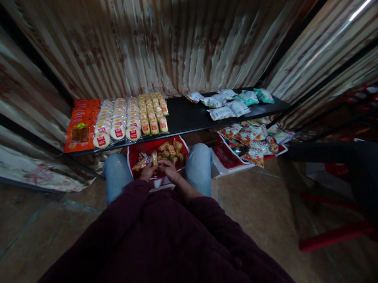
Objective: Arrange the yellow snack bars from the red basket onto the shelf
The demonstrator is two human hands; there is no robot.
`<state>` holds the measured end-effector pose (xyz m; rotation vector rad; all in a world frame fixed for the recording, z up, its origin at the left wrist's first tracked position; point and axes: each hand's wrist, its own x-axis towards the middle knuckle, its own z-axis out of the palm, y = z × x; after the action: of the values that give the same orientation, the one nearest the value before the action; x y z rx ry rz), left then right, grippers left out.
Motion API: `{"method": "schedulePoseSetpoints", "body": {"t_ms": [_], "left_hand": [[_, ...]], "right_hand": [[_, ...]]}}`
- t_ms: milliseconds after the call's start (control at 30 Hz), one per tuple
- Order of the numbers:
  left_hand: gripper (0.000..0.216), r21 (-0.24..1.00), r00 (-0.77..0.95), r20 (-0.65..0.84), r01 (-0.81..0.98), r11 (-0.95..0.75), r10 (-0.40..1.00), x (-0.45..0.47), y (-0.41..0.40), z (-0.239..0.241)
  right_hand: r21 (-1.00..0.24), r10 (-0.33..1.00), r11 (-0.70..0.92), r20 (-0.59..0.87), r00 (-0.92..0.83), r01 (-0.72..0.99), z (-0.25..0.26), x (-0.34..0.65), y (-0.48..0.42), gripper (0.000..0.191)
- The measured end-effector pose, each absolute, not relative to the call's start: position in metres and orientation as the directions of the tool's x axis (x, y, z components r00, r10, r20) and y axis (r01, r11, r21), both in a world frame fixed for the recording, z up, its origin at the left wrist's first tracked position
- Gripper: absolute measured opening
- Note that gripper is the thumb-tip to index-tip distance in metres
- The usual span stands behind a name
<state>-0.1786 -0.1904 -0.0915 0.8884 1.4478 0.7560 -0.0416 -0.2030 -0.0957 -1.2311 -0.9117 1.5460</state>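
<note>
My left hand (148, 172) and my right hand (169, 170) meet just in front of my knees, over the near edge of a red basket (132, 155) of small yellow-wrapped snack packets. The left hand's fingers are closed round one yellow packet (155, 158), held upright. The right hand's fingers curl inward beside it, touching the same packet. More such packets (172, 150) lie loose in the basket. My jeans-clad knees flank the basket.
A low black shelf (190, 114) carries rows of round wrapped biscuits (117, 121), yellow packets (152, 110), orange packs (81, 124) and white and green bags (231, 102). A second red basket (227, 156) of snack bags sits on the floor to the right. Corrugated metal walls surround.
</note>
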Motion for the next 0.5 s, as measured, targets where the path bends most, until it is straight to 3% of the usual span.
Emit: {"method": "schedulePoseSetpoints", "body": {"t_ms": [167, 400, 500], "left_hand": [[0.018, 0.873, 0.011, -0.488, 0.032, 0.487, 0.873, -0.180, -0.193, -0.088], [0.011, 0.892, -0.028, -0.433, 0.129, 0.433, 0.901, -0.181, -0.192, -0.093], [0.025, 0.897, -0.105, -0.395, 0.173, 0.408, 0.913, -0.180, -0.193, -0.099]], "right_hand": [[-0.933, 0.959, -0.284, -0.274, -0.075, -0.222, -0.093, -0.042, -0.202, 0.024], [-0.921, 0.954, -0.299, -0.291, -0.072, -0.248, -0.098, -0.043, -0.201, 0.026], [-0.911, 0.953, -0.304, -0.295, -0.074, -0.280, -0.099, -0.044, -0.200, 0.028]]}}
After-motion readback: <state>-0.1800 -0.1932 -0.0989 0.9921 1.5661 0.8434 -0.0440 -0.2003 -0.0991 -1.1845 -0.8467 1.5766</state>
